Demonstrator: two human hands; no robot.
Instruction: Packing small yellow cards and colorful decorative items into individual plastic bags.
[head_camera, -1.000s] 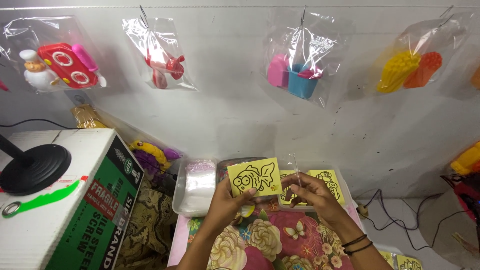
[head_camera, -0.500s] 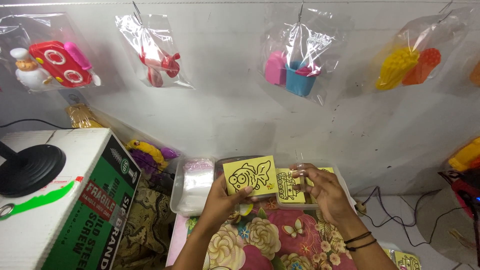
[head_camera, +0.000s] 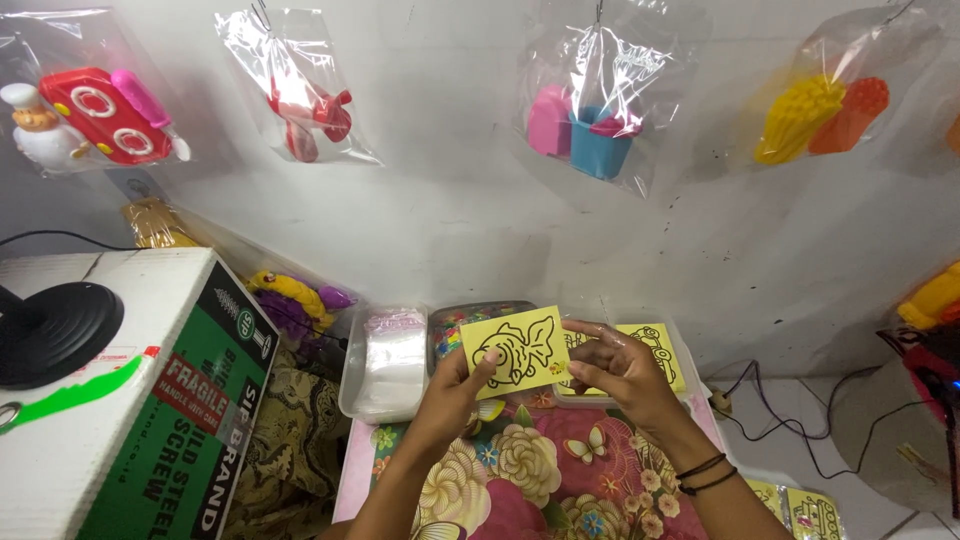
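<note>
Yellow fish card (head_camera: 515, 352) raised slightly since before, left hand (head_camera: 452, 385) pinching it, right hand (head_camera: 617, 366) loosely open beside

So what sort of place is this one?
Likely a small toy stall or home packing spot: clear bags of plastic toys hang on the wall, and the left hand holds a yellow fish-outline card above trays.
</note>
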